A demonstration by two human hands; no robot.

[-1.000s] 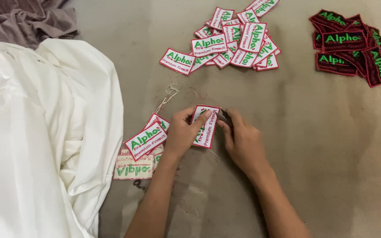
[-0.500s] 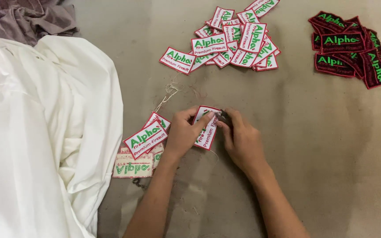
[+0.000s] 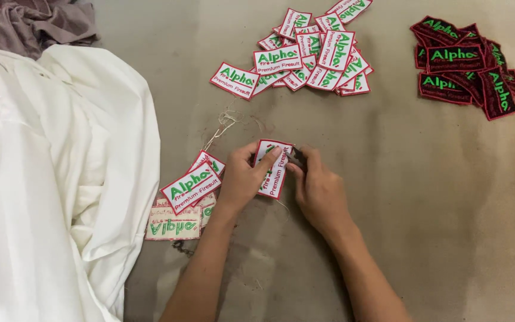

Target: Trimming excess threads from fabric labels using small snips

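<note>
Near the middle of the table (image 3: 424,197), seen from the head camera, the left hand (image 3: 242,179) holds a white embroidered patch (image 3: 272,170) with a red border, thumb pressed on its face. The right hand (image 3: 317,191) is closed at the patch's right edge, pinching a small dark tool (image 3: 299,157) whose kind I cannot tell. Loose thread scraps (image 3: 227,122) lie just beyond the hands, which suggests trimming. Just left of the left hand sits a small stack of white patches (image 3: 189,191), apparently the handled ones. Toward the far edge a larger heap of white patches (image 3: 311,53) seems still to come. At the far right corner lies a pile of dark patches (image 3: 463,68); white cloth (image 3: 49,179) covers the left side.
</note>
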